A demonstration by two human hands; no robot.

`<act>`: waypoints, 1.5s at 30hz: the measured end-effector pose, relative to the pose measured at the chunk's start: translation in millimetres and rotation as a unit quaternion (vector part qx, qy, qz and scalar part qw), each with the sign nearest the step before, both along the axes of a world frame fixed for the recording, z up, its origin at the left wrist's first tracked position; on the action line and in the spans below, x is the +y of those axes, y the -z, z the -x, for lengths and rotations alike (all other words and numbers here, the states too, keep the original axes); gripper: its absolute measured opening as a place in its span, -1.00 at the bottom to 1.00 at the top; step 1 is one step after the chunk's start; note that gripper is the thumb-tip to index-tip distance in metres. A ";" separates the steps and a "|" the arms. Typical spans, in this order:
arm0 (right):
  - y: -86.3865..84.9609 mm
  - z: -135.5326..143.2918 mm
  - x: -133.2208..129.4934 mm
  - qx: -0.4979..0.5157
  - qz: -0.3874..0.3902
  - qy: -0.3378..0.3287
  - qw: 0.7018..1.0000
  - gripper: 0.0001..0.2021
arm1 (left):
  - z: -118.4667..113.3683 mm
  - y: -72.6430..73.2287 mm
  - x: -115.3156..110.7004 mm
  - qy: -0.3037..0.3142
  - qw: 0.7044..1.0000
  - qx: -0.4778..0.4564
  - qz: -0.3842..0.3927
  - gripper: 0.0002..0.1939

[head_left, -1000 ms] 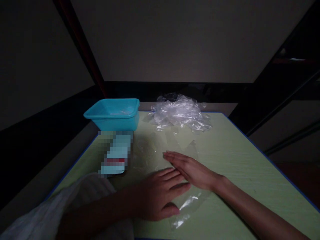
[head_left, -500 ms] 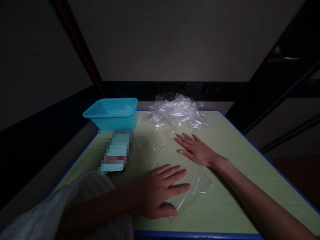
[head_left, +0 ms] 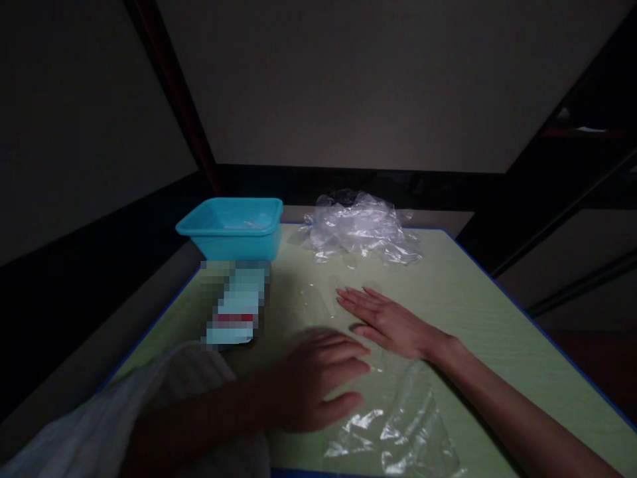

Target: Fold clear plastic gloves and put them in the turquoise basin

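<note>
A thin clear plastic piece [head_left: 403,425] lies on the pale green table [head_left: 497,345], wrinkled near the front edge. Across its upper part rests my right hand [head_left: 391,323], palm down, fingers stretched out and pointing left. My left hand [head_left: 323,382] is at the left side of the plastic, fingers spread and slightly blurred; whether it touches the plastic is unclear. Neither hand grips anything. Beyond them, at the back of the table, sits a crumpled heap of clear plastic [head_left: 361,229].
A turquoise basin [head_left: 233,245] stands at the back left, with something clear inside. In front of it lies a phone [head_left: 239,305], its screen pixelated. A wall rises behind the table. Blue edging [head_left: 537,322] runs along the table's right side.
My right hand has moved nearer to the front edge. The clear plastic now reaches further toward that edge and looks more wrinkled. The left hand has shifted slightly left. The view has tilted a little.
</note>
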State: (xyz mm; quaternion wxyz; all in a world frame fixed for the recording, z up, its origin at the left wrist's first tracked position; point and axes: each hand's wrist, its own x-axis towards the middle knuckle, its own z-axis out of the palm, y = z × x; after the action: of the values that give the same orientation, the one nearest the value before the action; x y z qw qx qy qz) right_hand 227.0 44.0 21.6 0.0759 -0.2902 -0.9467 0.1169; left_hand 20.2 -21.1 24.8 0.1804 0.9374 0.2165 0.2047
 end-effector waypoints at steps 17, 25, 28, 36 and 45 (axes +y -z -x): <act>8.8 -5.9 -0.1 -0.061 -0.059 0.244 0.966 -0.45 | 25.0 5.5 41.7 -0.273 0.946 0.143 -0.097 -0.46; 1.7 12.0 -11.0 0.052 -0.053 0.122 0.990 -0.54 | 2.0 5.0 8.0 -0.078 0.995 0.003 -0.054 -0.67; 6.3 10.5 -8.2 0.025 -0.033 0.085 0.996 -0.55 | -2.7 2.0 0.7 -0.016 0.995 0.100 -0.024 -0.50; 1.3 -10.6 3.5 -0.054 -0.028 0.108 0.992 -0.51 | 2.8 -3.2 6.8 0.039 0.985 0.168 0.020 -0.43; -16.4 -21.9 -5.8 -0.099 -0.129 0.173 0.971 -0.61 | 19.2 -16.0 21.9 0.010 0.991 0.137 -0.005 -0.74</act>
State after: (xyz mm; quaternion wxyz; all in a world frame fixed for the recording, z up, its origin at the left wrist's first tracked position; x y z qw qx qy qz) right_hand 248.9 38.2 38.1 0.0376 -0.4474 -0.8921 -0.0509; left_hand 1.1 0.8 40.8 0.1469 0.9596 0.2284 0.0737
